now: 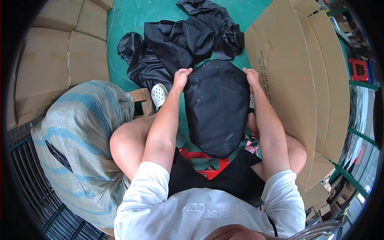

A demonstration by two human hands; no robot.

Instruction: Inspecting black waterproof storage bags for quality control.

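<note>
A smooth black fabric piece [218, 108], rounded in outline, hangs between my knees. My left hand [182, 76] grips its upper left edge and my right hand [251, 75] grips its upper right edge, so it is stretched between them. Beyond it, a crumpled heap of black fabric [180, 40] lies on the green floor [136, 16]. I sit on a red stool [204, 158], partly hidden under the held piece.
A large woven sack [80, 140] with blue stripes stands at my left. Flattened cardboard [296, 80] leans at my right; more cardboard boxes [52, 52] fill the upper left. A white clog [160, 94] shows beside a small wooden block [142, 100]. Green metal racking [360, 136] runs along the right.
</note>
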